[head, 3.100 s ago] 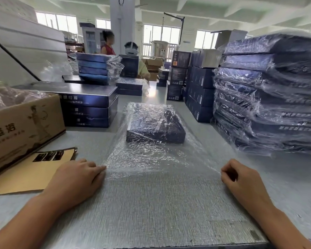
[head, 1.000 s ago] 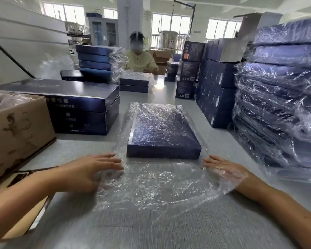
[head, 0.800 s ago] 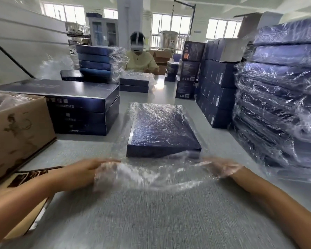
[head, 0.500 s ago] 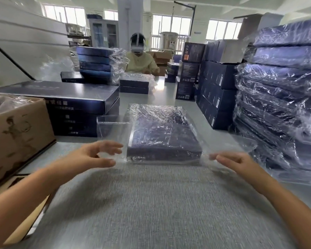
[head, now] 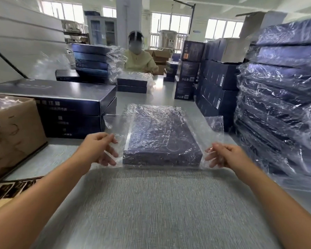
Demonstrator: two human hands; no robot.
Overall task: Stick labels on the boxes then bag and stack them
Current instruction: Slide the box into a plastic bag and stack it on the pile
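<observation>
A flat dark blue box (head: 162, 139) lies on the grey table (head: 151, 203) inside a clear plastic bag (head: 196, 130). The bag's loose end is folded over the box's near part. My left hand (head: 99, 150) pinches the bag's left flap just left of the box. My right hand (head: 224, 155) pinches the right flap just right of the box. Both flaps stand up beside the box.
A tall stack of bagged blue boxes (head: 280, 97) fills the right side. Unbagged blue boxes (head: 74, 112) are stacked at the left, with a cardboard carton (head: 13, 133) and a label sheet (head: 11, 189) nearer me. More boxes (head: 214, 83) and a seated person (head: 140, 58) are behind.
The bag's open end, flat on the table toward me, was lifted and folded over the box. My hands moved forward and now hold the flaps at the box's sides.
</observation>
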